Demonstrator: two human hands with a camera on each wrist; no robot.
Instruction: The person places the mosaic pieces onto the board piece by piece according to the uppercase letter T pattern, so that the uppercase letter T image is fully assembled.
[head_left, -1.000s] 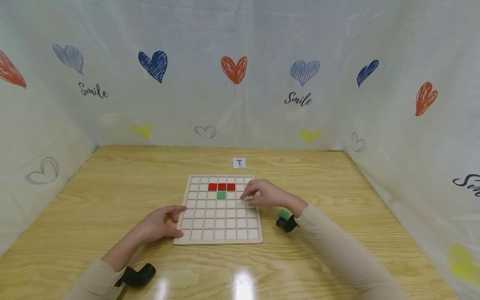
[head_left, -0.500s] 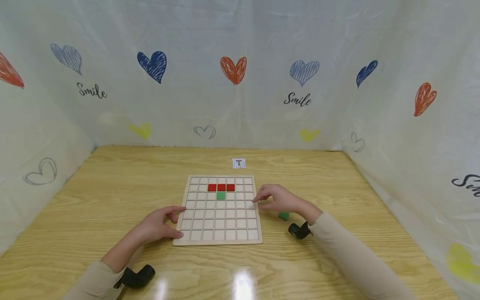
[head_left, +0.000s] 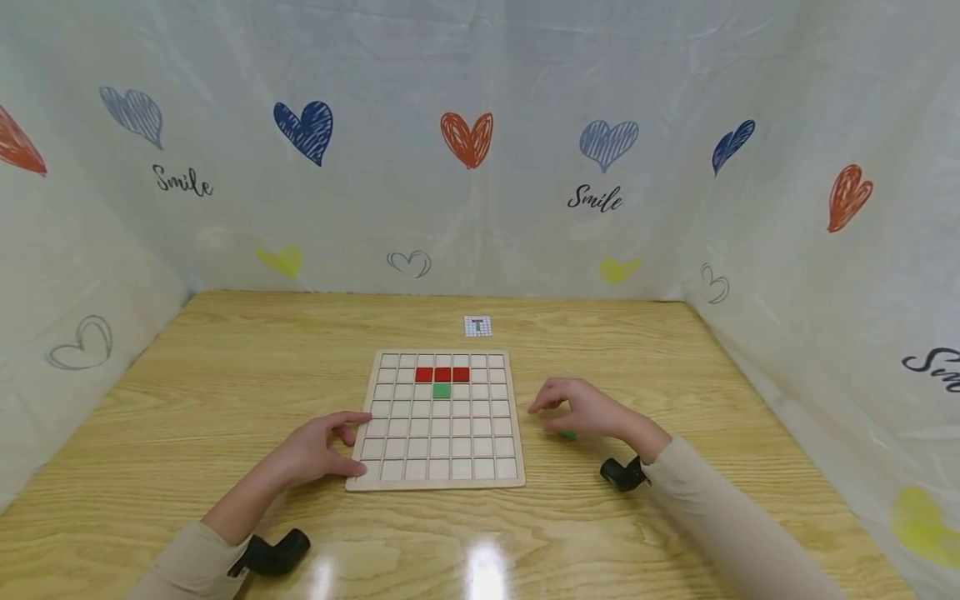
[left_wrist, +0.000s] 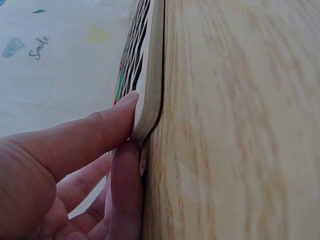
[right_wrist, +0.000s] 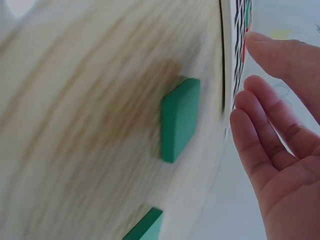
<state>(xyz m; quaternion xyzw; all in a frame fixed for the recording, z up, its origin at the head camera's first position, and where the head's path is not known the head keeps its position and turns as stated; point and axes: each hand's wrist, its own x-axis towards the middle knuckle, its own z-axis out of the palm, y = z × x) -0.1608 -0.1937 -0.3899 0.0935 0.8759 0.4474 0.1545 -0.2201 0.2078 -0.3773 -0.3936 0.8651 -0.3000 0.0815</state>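
The wooden grid board (head_left: 419,470) lies on the table, with a row of red tiles (head_left: 443,375) near its top and one green tile (head_left: 442,391) below the middle one. My left hand (head_left: 309,450) rests at the board's left side, thumb on the frame near the front corner and index fingertip farther up the edge. In the left wrist view, the thumb lies along the board's rim. My right hand (head_left: 588,408) hovers to the right of the board, fingers loosely bent, holding nothing. Under it, loose green tiles (right_wrist: 181,120) lie on the table, mostly hidden in the head view.
Behind the board lies a small printed pattern card (head_left: 477,326) with a T shape on a grid. Black wrist-worn devices (head_left: 277,552) sit at both wrists. A white curtain (head_left: 540,225) with hearts encloses the table's back and sides.
My right hand has withdrawn from over the board's right side, rightward and toward me, and now covers most of the green tile in the head view. The left hand stays put.
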